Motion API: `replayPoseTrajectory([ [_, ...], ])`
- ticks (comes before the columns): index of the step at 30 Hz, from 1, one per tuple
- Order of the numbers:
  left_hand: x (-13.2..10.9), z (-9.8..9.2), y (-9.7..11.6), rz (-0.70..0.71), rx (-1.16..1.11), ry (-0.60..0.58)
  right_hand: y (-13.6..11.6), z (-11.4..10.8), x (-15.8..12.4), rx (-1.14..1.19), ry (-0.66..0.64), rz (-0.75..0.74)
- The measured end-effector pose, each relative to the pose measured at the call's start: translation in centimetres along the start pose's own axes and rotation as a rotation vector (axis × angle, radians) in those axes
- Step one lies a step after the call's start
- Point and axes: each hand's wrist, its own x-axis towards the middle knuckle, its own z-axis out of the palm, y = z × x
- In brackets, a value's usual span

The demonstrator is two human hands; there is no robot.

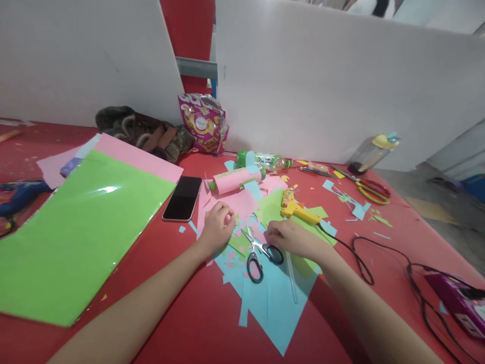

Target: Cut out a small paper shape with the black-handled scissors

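My left hand (217, 225) is curled over pink paper scraps, its fingers bent in; a bit of pink shows by the fingertips, but whether they hold it is unclear. My right hand (290, 235) has its fingers bent downward over the papers, close to a scissors handle; anything in them is hidden. Between the hands lie black-handled scissors (259, 246) with blades apart. Beneath are a light blue sheet (280, 323) and small paper cuttings. A yellow glue gun (299, 211) rests just beyond my right hand, with a clear glue stick (291, 280) below that hand.
A pink-wrapped bottle (233, 182) and a green-labelled bottle (265, 162) lie behind. At left are a phone (183, 198) and green sheets (102, 217). Right are red-and-yellow-handled scissors (369, 189), a clear bottle (371, 154), a black cord (364, 265) and a purple power strip (456, 303).
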Motion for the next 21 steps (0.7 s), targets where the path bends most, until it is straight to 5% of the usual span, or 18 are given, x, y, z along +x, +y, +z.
replayPoseTrajectory([
  [5,0.0,0.0,-0.1,0.004,-0.005,-0.006,0.1,1.2,0.8,-0.100,0.115,-0.032],
  [21,0.0,-0.1,0.1,0.019,-0.028,0.016,-0.8,2.5,2.8,-0.124,0.210,0.064],
])
